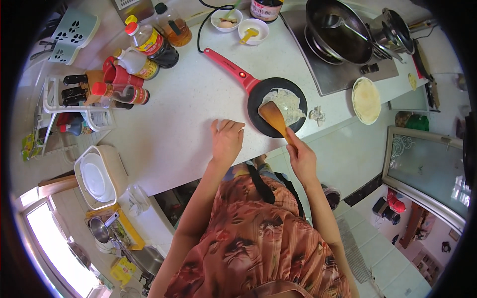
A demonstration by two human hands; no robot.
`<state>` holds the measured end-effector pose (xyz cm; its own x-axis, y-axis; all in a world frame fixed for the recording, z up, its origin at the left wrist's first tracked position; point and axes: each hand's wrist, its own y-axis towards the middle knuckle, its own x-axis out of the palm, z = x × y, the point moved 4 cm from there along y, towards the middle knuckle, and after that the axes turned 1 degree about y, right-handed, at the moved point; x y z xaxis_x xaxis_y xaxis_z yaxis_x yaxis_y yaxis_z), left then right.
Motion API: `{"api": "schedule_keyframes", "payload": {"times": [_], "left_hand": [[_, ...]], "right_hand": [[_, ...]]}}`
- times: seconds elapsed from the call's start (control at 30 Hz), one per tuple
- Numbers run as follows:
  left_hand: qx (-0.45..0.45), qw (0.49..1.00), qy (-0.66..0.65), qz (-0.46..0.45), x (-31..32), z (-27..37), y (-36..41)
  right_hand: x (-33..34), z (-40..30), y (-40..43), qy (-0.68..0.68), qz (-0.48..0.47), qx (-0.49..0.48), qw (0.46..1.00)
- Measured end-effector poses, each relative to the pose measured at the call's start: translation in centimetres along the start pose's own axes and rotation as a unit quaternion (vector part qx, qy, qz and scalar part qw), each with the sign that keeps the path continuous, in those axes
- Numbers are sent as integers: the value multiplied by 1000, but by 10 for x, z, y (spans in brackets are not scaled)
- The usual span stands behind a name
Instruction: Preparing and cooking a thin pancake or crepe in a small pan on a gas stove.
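My right hand (pixel 303 160) grips the handle of a wooden spatula (pixel 274 117), whose blade rests on the left part of a pale, torn batter layer (pixel 288 106). That layer lies in a flat black crepe pan (pixel 257 121) with a red handle (pixel 229 67) and a lit red light. To the left of the pan, my left hand (pixel 227 139) is over the counter, fingers slightly bent, holding nothing. A small crumpled whitish lump (pixel 317 115) sits just right of the pan. Farther right, a plate holds a round, pale flatbread (pixel 366 100).
On the cooktop (pixel 329 83) stands a wok (pixel 339 41) with a ladle. Two white bowls (pixel 226 20) are at the back, one with a yellow brush (pixel 249 35). Several sauce bottles (pixel 152 43) and a knife block (pixel 93 83) stand left. A black cord runs from the pan's handle.
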<state>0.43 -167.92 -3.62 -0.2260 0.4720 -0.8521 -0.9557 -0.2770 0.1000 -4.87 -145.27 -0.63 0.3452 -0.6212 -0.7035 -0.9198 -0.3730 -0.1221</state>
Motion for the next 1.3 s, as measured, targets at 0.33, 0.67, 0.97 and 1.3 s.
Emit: {"api": "schedule_keyframes", "payload": {"times": [0.33,0.67,0.97,1.3], "left_hand": [[11,1000,-20,-5,0,2,1],[151,988,-19,-1,20,51,19],[148,980,130,18,41,51,40],[134,981,135,-35,44,51,45]], "right_hand": [[8,2,10,-65,-14,36,997],[-5,15,13,-4,39,51,998],[-22,47,-14,24,56,122,991],[-19,53,-27,47,72,116,989]]}}
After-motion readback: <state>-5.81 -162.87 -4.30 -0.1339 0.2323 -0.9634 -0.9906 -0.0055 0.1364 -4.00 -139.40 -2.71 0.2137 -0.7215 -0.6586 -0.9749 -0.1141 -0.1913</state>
